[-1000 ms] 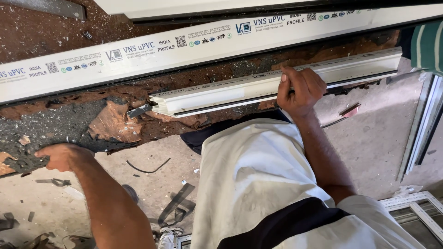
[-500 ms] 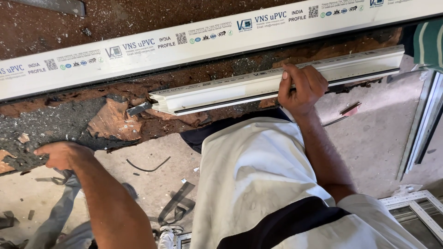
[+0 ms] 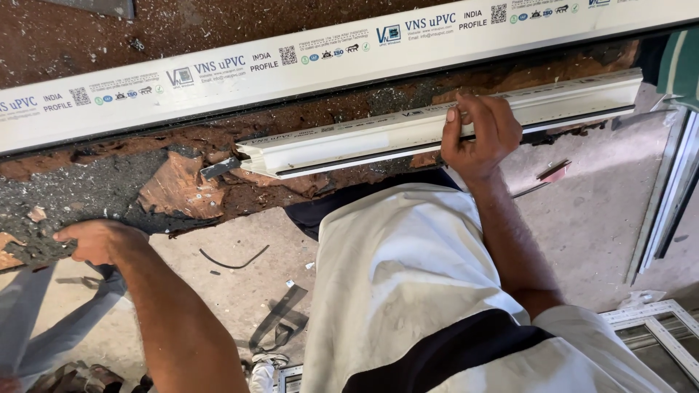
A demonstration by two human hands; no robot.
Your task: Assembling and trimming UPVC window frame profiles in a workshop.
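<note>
My right hand (image 3: 479, 135) grips a long white plastic profile strip (image 3: 349, 142) near its middle; the strip lies slanted along a broken ledge of red brick and grey mortar (image 3: 182, 185). My left hand (image 3: 98, 240) rests on the rough ledge edge at the far left, fingers curled over rubble, holding nothing I can make out. Above the strip runs a wider white window frame profile (image 3: 291, 62) with printed film on it. My white shirt with a dark band fills the lower middle.
A concrete floor (image 3: 597, 218) lies below, with a red-handled tool (image 3: 551, 172), a thin black rubber strip (image 3: 233, 262) and dark scraps. White frame sections stand at the right edge (image 3: 673, 196) and lower right (image 3: 655, 327). Another person's grey trouser leg (image 3: 44, 320) shows at lower left.
The view has shifted slightly; a grey trouser leg came into sight at lower left. My right hand stays on the strip and my left hand stays on the ledge.
</note>
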